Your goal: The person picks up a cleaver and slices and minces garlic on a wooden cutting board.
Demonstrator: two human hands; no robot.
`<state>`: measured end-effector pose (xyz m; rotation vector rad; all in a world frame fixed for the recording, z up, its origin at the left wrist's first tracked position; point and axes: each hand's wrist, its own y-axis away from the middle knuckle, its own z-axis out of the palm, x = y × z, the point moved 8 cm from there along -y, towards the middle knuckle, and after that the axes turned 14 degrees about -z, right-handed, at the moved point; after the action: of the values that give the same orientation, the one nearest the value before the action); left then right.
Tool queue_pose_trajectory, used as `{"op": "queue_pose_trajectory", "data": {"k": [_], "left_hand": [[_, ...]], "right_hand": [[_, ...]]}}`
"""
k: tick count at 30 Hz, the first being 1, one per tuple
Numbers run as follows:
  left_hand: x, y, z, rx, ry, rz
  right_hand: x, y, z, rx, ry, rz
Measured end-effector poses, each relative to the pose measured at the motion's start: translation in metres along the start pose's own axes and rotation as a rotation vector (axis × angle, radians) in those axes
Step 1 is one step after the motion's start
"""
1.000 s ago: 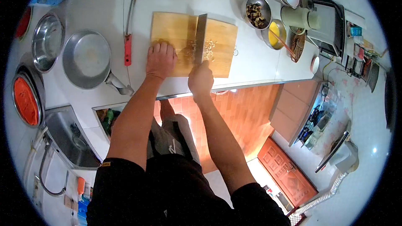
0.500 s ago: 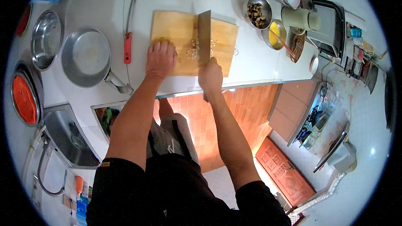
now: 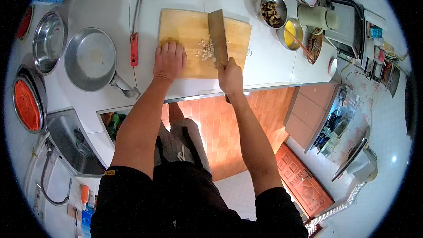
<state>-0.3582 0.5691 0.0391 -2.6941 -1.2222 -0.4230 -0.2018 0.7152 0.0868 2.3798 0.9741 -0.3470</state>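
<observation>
A wooden cutting board lies on the white counter. My right hand is wrapped round the handle of a cleaver, whose broad blade leans over the right half of the board. Small chopped pale pieces lie in a pile just left of the blade. On the board's left front part rests my left hand, palm down, its fingers side by side and flat on the wood. Nothing shows under its fingers.
A ladle with a red handle and a grey pan are left of the board. At the back right stand a bowl of dark pieces and a bowl of yellow liquid with chopsticks. A sink is at the left.
My right hand and the cleaver have moved to the right across the board. The chopped pieces now show mostly left of the blade. My left hand has stayed in place.
</observation>
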Motion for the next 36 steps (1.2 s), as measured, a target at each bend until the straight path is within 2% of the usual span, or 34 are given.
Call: {"op": "queue_pose_trajectory", "data": {"k": [1,7,10,14,16,22,25,29,34,36], "left_hand": [[0.002,-0.002,-0.005,0.066,0.009,0.020],[0.001,-0.002,-0.006,0.050,0.005,-0.005],[0.003,-0.002,-0.005,0.046,0.003,0.011],[0.001,0.001,-0.003,0.071,-0.008,0.012],[0.001,-0.001,0.000,0.013,0.036,-0.024],[0.004,0.003,-0.008,0.140,-0.038,0.035],[0.003,-0.001,-0.003,0.062,-0.017,0.004],[0.002,0.001,-0.002,0.043,-0.069,0.004],[0.002,0.000,-0.003,0.065,-0.027,0.002],[0.001,0.001,-0.002,0.068,-0.033,0.002]], "right_hand": [[-0.001,-0.003,-0.002,0.000,-0.002,-0.001],[0.007,0.002,0.008,0.046,0.094,0.012],[0.013,0.004,0.005,0.071,0.060,-0.036],[0.023,0.014,0.015,0.091,-0.019,0.028],[0.023,0.012,0.003,0.121,-0.031,0.045],[0.005,-0.009,-0.034,-0.089,0.200,-0.062],[0.029,-0.012,-0.022,-0.121,0.169,-0.041],[0.045,-0.002,-0.002,-0.004,0.096,-0.055],[0.017,-0.005,-0.021,-0.074,0.161,0.006],[0.011,-0.001,-0.013,-0.026,0.053,0.069]]}}
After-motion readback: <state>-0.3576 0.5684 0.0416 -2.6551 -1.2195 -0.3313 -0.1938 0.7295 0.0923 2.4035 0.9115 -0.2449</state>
